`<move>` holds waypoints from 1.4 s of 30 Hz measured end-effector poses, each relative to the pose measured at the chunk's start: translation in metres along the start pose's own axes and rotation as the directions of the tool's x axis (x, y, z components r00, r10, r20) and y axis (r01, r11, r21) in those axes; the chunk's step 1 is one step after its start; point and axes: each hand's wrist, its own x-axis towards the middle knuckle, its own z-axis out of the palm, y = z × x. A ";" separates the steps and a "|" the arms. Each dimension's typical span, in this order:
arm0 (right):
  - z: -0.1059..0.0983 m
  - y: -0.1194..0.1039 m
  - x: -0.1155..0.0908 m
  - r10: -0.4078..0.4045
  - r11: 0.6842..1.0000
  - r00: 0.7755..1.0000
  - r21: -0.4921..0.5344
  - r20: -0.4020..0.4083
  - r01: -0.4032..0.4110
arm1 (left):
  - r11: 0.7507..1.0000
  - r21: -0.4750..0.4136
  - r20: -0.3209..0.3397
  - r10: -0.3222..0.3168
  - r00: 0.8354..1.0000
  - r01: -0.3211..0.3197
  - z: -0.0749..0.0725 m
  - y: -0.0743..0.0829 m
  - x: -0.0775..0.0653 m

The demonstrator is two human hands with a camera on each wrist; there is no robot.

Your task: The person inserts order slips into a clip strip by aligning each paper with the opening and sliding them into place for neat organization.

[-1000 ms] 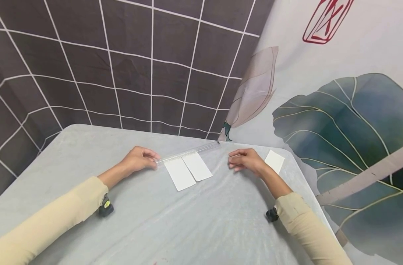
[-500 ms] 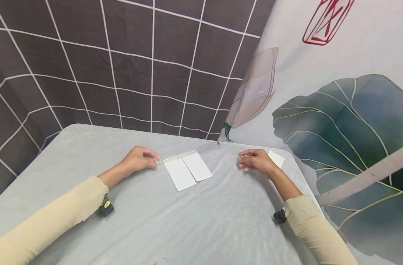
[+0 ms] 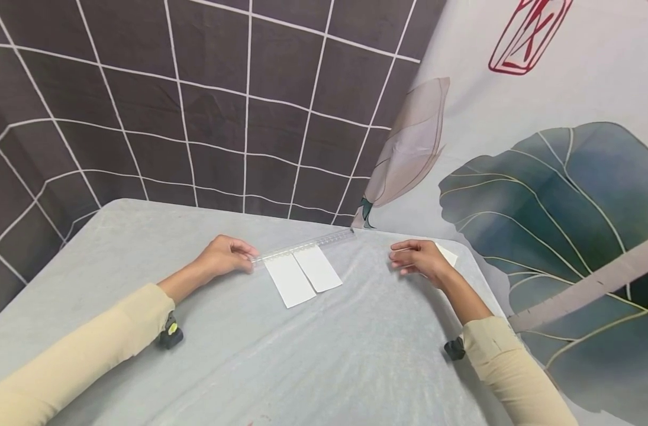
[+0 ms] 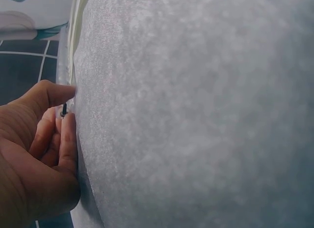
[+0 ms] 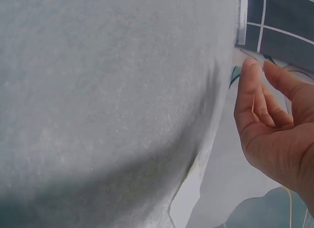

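Observation:
A clear plastic ruler lies slantwise over the top edges of two white paper pieces, the left one and the right one, side by side on the grey cloth. My left hand pinches the ruler's near-left end; in the left wrist view, thumb and fingers sit either side of that end. On the right, my right hand hovers over the cloth with relaxed, slightly bent fingers and nothing in them. Behind it a third white paper piece is partly hidden; it also shows in the right wrist view.
The grey cloth-covered table ends at a dark grid-patterned curtain at the back. A white hanging with a large leaf print borders its right side. Cloth stretches between the hands and toward the front.
My right hand has moved right, away from the ruler and papers, and now covers more of the third paper piece. The left hand, ruler and two papers have stayed put.

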 end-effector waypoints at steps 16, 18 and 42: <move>-0.007 0.004 -0.004 0.013 1.000 1.000 0.000 -0.021 -0.013 | 1.000 -0.007 0.004 0.009 1.000 -0.009 0.002 0.003 0.000; -0.009 0.005 -0.004 0.012 1.000 1.000 0.003 -0.022 -0.012 | 1.000 -0.002 0.002 0.007 1.000 -0.007 0.002 0.003 -0.001; -0.030 0.015 -0.015 0.015 1.000 0.998 -0.020 -0.053 -0.016 | 1.000 0.009 -0.007 -0.003 1.000 0.003 0.002 0.001 -0.002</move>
